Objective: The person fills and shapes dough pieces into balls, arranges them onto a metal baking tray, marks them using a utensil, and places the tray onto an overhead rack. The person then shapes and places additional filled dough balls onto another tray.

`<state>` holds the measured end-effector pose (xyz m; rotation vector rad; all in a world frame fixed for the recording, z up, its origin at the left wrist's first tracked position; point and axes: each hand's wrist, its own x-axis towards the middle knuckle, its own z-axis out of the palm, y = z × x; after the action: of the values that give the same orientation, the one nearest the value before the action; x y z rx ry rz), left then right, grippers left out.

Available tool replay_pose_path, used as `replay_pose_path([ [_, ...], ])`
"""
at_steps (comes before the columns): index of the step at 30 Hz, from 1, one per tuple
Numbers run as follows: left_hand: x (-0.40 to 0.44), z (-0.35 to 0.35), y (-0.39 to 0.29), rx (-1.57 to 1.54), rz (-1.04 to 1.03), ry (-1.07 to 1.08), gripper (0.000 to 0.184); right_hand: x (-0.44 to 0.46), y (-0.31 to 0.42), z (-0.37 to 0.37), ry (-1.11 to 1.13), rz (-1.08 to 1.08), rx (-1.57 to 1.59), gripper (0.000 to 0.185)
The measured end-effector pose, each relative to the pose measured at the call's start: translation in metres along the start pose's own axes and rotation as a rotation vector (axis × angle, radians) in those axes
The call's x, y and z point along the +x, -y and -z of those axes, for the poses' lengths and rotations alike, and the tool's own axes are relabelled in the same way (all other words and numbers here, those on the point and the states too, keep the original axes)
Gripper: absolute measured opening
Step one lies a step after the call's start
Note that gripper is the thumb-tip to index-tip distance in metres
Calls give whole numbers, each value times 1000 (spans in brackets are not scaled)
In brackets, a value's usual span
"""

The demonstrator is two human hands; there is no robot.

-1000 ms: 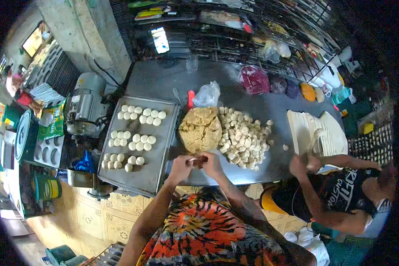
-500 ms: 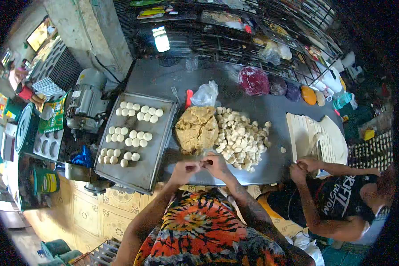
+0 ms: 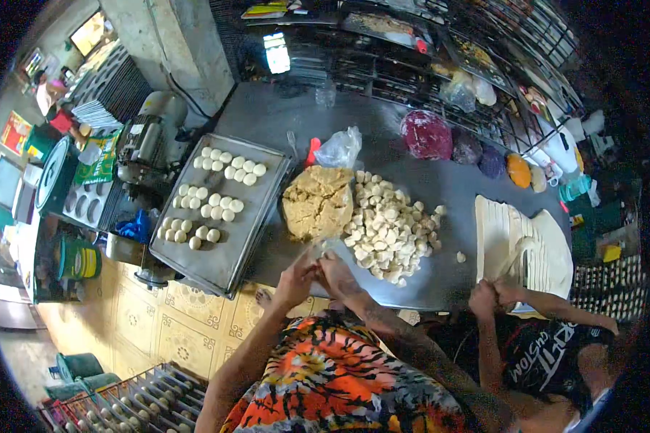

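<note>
My left hand (image 3: 296, 280) and my right hand (image 3: 335, 274) meet at the table's front edge, fingers curled and pressed together. Whatever sits between the fingertips is too small and blurred to name. Just beyond them lies a large crumbly tan mound of filling (image 3: 316, 206), with something pale and filmy at its near edge. To its right spreads a heap of small floury dough pieces (image 3: 390, 231). On my left, a metal tray (image 3: 224, 155) holds round white dough balls (image 3: 217, 209) in several clusters.
A co-worker's hands (image 3: 495, 292) work at sliced dough strips (image 3: 523, 238) on the right. Colored dough lumps, including a purple one (image 3: 426, 135), line the back near racks. A motorized machine (image 3: 148, 137) stands left; a rack of dough balls (image 3: 133, 404) is lower left.
My hands have come closer together, the fingers now meeting where a gap showed before. The view has turned slightly, bringing more of the lower-left rack into sight.
</note>
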<state>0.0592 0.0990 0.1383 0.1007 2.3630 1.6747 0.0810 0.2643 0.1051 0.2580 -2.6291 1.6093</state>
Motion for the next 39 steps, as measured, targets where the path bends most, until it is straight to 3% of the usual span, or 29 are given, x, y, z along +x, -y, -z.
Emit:
replay_pose_path([
  [3,6,28,14,-504,157,-76,27,19,5,0,-39,59,-82,14],
  [5,6,42,20,-539,157,-46,27,30,36,-9,38,-290,241,15],
  [9,-14,97,45,-640,182,-23,27,47,52,-67,97,-215,183,17],
  [13,-14,155,59,-193,237,-62,27,67,68,-113,130,-180,377,17],
  [14,-13,168,68,-113,139,-115,25,74,77,-116,135,-181,372,17],
  [16,-10,200,76,-36,44,-160,24,80,101,-117,116,-382,549,20],
  [18,9,235,62,318,-167,-407,24,82,117,-116,84,-591,726,25],
  [20,40,248,85,437,-384,-396,27,76,106,-108,88,-618,703,26],
  [21,41,254,101,431,-382,-379,27,67,95,-99,99,-640,680,27],
  [23,49,261,123,581,-579,-104,38,52,73,-75,109,-678,622,30],
  [24,46,260,124,686,-618,-120,45,47,61,-62,80,-683,608,30],
  [25,36,256,125,789,-661,-134,53,39,45,-47,49,-603,470,30],
  [26,23,245,122,848,-470,-129,63,26,30,-33,23,-532,332,31],
  [29,22,234,105,1011,-539,-154,66,6,5,7,-40,-377,-48,29],
  [31,27,236,102,965,-430,-121,60,9,-5,30,-73,-375,-153,27],
  [33,25,232,99,925,-308,-97,54,16,-25,47,-221,46,-745,17],
  [35,27,220,97,690,-279,-327,39,30,-45,58,-220,106,-810,15],
  [36,25,209,92,703,-281,-323,39,36,-52,60,-219,157,-887,13],
  [39,5,133,66,145,-15,-301,31,40,-61,64,-215,257,-1038,8],
])
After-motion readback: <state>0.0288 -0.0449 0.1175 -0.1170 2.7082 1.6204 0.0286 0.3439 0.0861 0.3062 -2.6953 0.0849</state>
